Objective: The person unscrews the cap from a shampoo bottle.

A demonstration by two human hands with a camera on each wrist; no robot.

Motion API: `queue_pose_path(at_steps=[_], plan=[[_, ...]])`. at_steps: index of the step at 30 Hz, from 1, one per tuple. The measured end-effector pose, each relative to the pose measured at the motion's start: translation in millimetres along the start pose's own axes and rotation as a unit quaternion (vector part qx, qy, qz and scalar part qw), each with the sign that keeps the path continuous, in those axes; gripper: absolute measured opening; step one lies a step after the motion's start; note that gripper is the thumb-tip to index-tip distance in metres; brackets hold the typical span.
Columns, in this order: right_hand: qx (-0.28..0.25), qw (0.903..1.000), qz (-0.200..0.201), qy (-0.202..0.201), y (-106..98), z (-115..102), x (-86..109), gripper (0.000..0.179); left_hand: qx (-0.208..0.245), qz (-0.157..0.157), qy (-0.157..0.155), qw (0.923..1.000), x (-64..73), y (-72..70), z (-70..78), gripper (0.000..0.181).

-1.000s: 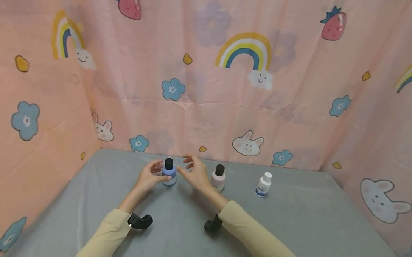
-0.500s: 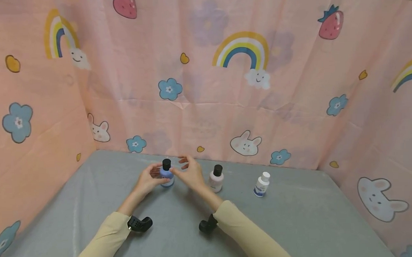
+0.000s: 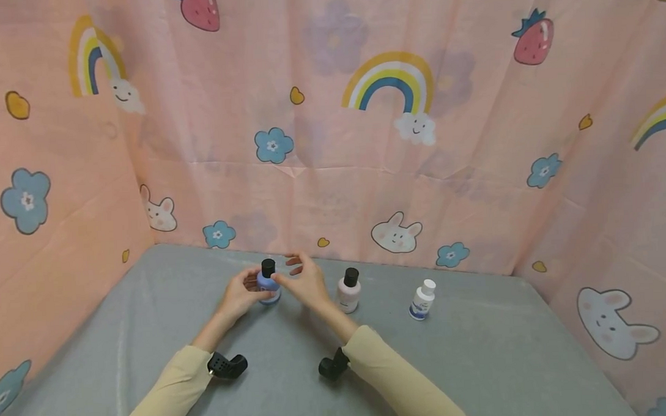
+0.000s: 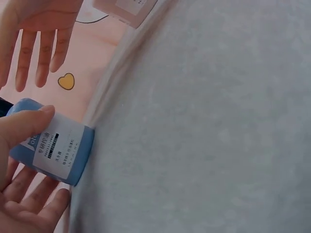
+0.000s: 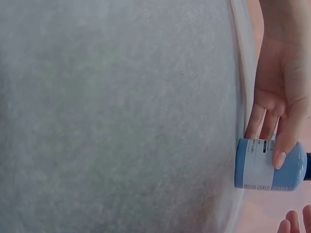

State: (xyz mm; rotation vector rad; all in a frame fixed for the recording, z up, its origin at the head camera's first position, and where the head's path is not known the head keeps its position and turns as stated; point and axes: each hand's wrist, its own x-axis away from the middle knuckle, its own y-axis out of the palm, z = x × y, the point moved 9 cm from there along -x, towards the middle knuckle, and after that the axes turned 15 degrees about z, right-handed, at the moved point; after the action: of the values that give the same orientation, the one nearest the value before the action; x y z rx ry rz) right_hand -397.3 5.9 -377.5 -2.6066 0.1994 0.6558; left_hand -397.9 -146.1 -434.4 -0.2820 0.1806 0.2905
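A blue bottle with a black cap and a white printed label stands upright on the grey tabletop. My left hand grips its body, the thumb across the label and the fingers behind, as the left wrist view shows with the bottle. My right hand hovers at the bottle's right side, fingers spread and thumb tip close by the cap. In the right wrist view only the fingertips of that right hand show, apart from the blue bottle.
Right of my right forearm stands a pale pink bottle with a black cap. Farther right is a smaller white bottle with a white cap and blue print. A pink patterned curtain borders the grey table behind and at the sides.
My right hand has moved slightly left, bringing its thumb closer to the bottle's cap. The left hand keeps its grip on the blue bottle, and the head view has shifted slightly.
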Motion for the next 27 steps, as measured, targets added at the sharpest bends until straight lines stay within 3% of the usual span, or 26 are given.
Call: queue_pose_path(at_steps=[12,27], plan=[[-0.023,0.9995,-0.012,0.016,-1.5,-2.3,1.2,0.051,-0.024,0.062,0.032,0.9973,4.9,-5.8,5.6,0.063],[-0.035,0.9992,-0.017,0.008,1.9,-6.8,1.4,0.047,-0.048,0.083,0.033,0.9948,9.3,-11.6,16.8,0.061]])
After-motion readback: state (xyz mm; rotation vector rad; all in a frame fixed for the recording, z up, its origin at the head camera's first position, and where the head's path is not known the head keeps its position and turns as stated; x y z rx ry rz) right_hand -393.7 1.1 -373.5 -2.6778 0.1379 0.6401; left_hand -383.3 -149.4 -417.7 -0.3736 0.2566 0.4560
